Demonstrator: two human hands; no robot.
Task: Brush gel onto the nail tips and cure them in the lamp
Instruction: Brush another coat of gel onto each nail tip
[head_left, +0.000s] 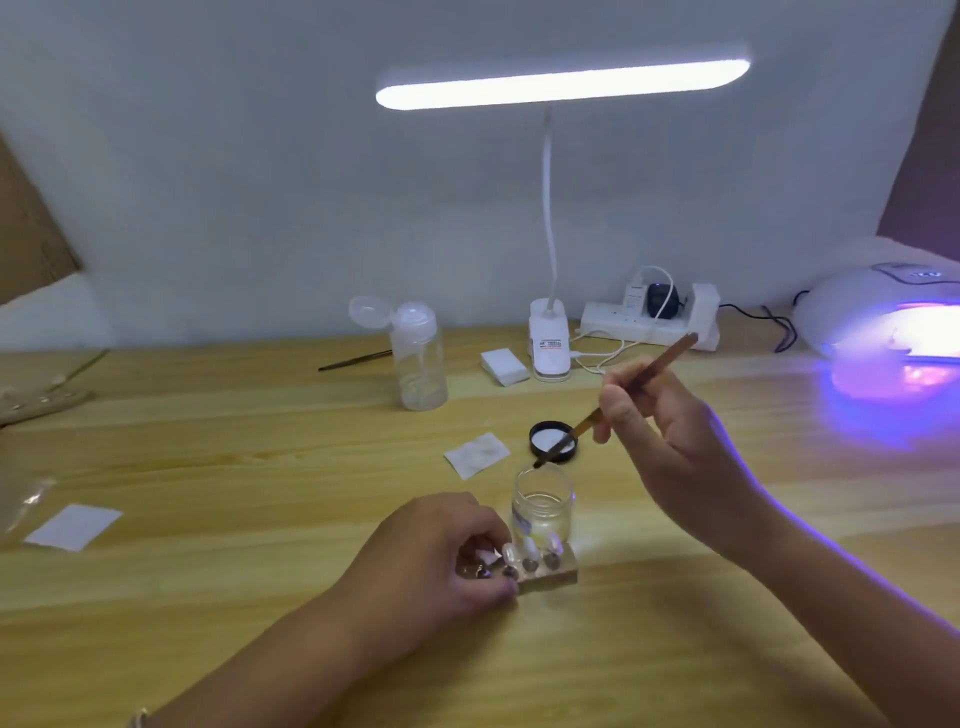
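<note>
Head view gives me a wooden table (260, 597) with my left hand (436, 556) curled over the near end of a small wooden holder block (550, 571), fingers pressed onto it. Standing in a row along the block are the nail tips (530, 548), pale, glossy, translucent ovals on dark stubs; the leftmost ones are partly hidden by my fingers. Just behind the block, touching or nearly so, sits an open clear glass jar (543, 506). My right hand (670, 431) pinches a brown-handled brush (639, 384) between thumb and fingers, tilted, its dark tip right at the jar's rim. Beyond the jar lies a black lid (554, 441) with a white inside, open side up, and a small wipe (477, 455) beside it. At far right the curing lamp (878, 322) glows violet onto the table. A lit desk lamp (561, 85) stands at the back.
</note>
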